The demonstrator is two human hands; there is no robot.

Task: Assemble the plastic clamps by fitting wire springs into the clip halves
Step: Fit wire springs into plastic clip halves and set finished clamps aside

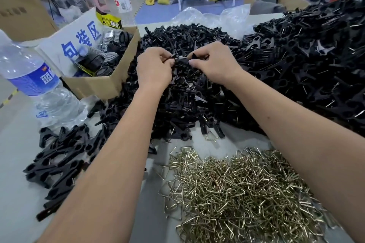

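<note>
Pinching black clip halves (182, 60) between your left hand (155, 69) and right hand (214, 65) over the far centre pile (187, 92), you're mating them, so keep both aligned before reaching near right for a wire spring (246, 189).

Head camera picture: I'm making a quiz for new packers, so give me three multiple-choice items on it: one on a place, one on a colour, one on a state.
1. Where is the pile of wire springs?
A. Near edge of the table, under the right forearm
B. Inside the cardboard box
C. On the floor

2. What colour are the clip halves?
A. White
B. Black
C. Red

3. What are the hands doing?
A. Lying flat
B. Holding the bottle
C. Pinching black clip parts

Answers: 1 A, the springs lie nearest the camera; 2 B, the heap is black; 3 C, left hand and right hand pinch parts between them.
</note>
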